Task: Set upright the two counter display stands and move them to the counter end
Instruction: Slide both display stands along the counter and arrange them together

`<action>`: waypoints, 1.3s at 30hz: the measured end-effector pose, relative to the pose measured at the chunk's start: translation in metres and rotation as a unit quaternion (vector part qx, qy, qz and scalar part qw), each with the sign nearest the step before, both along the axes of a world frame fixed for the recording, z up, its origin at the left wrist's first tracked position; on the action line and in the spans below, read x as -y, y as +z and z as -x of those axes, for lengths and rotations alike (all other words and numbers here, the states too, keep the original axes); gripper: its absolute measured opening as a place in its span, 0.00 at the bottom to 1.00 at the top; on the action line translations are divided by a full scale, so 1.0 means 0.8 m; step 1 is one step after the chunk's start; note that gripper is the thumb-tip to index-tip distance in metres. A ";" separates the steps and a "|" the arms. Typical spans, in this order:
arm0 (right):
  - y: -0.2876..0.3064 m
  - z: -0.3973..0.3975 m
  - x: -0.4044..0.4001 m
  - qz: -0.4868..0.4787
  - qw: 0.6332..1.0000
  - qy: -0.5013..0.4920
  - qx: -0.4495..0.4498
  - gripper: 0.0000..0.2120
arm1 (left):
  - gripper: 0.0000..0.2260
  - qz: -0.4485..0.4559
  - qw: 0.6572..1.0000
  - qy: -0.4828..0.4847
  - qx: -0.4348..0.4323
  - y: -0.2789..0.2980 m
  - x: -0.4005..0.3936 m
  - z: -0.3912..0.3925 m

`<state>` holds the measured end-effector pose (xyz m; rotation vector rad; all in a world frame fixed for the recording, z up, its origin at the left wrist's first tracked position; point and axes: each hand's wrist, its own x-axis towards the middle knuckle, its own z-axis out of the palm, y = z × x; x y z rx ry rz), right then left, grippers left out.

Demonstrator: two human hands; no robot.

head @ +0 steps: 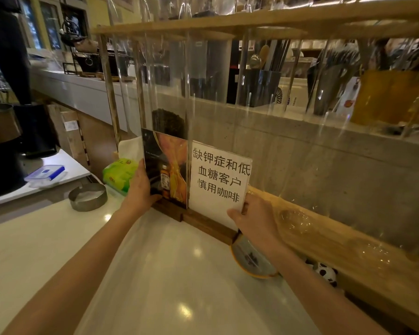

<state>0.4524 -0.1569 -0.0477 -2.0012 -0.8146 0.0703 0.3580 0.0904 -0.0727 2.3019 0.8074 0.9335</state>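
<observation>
Hands (140,187) grip upright stands (218,175) on white counter (155,274).

You stood at a pale glossy counter (58,250) that caught small ceiling-light glints. Far right ran a raw concrete wall (336,170), with a wooden ledge (348,238) along its foot. Above it, a wooden shelf (252,18) crossed the top. Far left, dark windows (51,25) sat in a yellowish wall (94,10), over a long grey counter (82,90). The light was warm and dim.
</observation>
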 end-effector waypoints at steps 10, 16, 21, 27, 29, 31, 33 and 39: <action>0.071 -0.009 -0.003 -0.061 0.997 0.039 -0.031 0.23 | 0.29 0.051 0.992 0.058 -0.097 -0.010 0.048 0.009; 0.162 -0.012 -0.062 -0.016 0.976 0.115 0.186 0.19 | 0.11 0.141 0.988 0.045 -0.047 -0.012 0.064 0.017; 0.178 -0.016 -0.132 0.139 0.941 0.184 0.248 0.16 | 0.05 0.196 0.978 0.069 0.024 -0.015 0.061 0.015; 0.166 -0.006 -0.170 0.197 0.930 0.227 0.213 0.14 | 0.07 0.188 0.977 0.089 0.037 -0.023 0.059 0.011; 0.164 -0.007 -0.176 0.189 0.931 0.221 0.220 0.13 | 0.07 0.180 0.979 0.087 0.034 -0.025 0.056 0.010; 0.163 -0.009 -0.179 0.182 0.933 0.224 0.214 0.13 | 0.07 0.174 0.980 0.086 0.030 -0.025 0.053 0.008; 0.162 -0.012 -0.178 0.177 0.936 0.227 0.202 0.12 | 0.07 0.163 0.983 0.082 0.027 -0.024 0.051 0.005; 0.159 -0.017 -0.178 0.173 0.940 0.220 0.197 0.08 | 0.08 0.137 0.988 0.066 0.019 -0.020 0.045 -0.005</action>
